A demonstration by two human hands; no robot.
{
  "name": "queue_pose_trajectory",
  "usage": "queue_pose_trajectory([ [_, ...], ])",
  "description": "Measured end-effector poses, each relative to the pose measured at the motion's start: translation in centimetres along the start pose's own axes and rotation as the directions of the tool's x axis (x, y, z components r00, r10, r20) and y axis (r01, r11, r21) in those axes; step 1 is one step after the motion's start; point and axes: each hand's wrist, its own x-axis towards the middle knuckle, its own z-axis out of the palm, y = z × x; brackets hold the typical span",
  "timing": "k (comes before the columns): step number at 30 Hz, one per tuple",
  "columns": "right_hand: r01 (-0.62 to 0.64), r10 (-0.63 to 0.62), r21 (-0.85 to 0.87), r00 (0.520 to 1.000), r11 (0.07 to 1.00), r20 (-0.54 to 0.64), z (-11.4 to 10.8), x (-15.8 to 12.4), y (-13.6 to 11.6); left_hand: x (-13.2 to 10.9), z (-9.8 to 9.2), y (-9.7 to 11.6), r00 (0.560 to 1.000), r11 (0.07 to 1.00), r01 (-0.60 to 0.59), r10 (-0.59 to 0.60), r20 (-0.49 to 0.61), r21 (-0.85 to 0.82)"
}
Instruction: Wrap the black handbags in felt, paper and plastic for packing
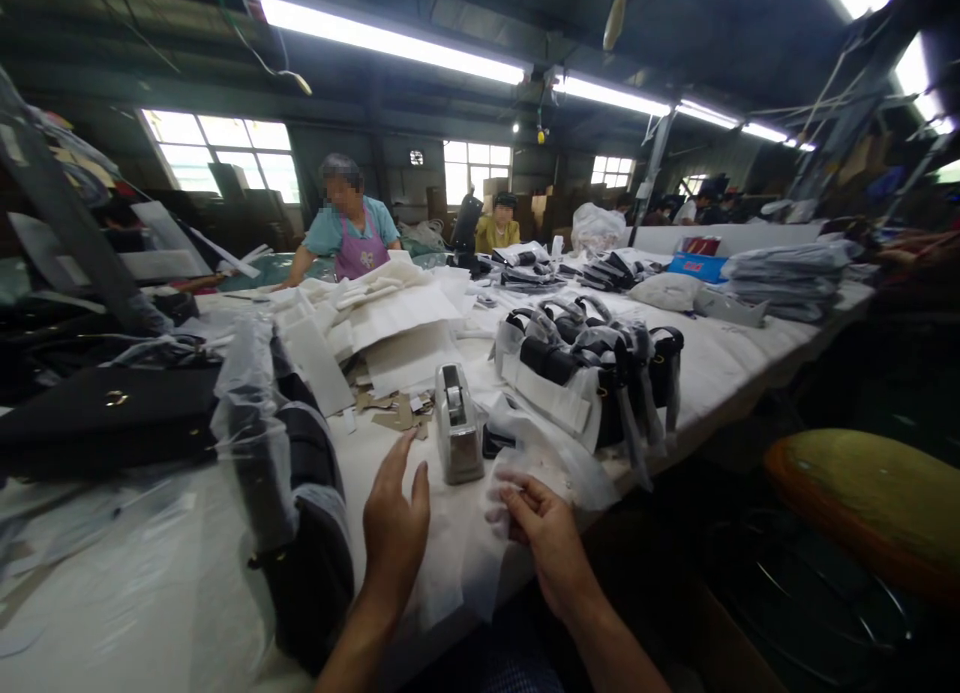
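Though several bags (547,359) look wrapped, film (484,548) pinched by the right hand (553,535) seems yet unused, and the left hand (395,518) holds its fingers apart.

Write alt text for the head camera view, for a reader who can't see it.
A person's right hand pinches a thin translucent sheet at the edge of a white table, while the left hand, open and empty, is near a tape dispenser. Partly wrapped black bags sit on both sides, and a co-worker in a purple apron is across the table.
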Motion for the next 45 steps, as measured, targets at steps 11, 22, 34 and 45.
queue_pose_trajectory([
  [11,0.089,-0.065,0.17,0.987,0.981,-0.144,0.2,-3.7,0.1,-10.2,-4.1,-0.1,0.866,0.835,0.477,-0.392,0.31,-0.274],
  [22,0.083,-0.076,-0.353,0.996,0.932,0.036,-1.9,-8.4,3.5,-14.3,-12.4,2.3,0.847,0.634,0.444,-0.527,0.067,-0.633],
  [34,0.487,-0.088,-0.547,0.796,0.681,0.599,9.8,-6.5,4.4,-16.2,-17.3,0.6,0.814,0.756,0.532,-0.581,-0.015,-0.381],
  [45,0.453,0.097,-0.575,0.723,0.681,0.684,10.3,-7.2,5.6,-17.2,-18.3,-1.1,0.831,0.816,0.552,-0.555,0.036,-0.172],
])
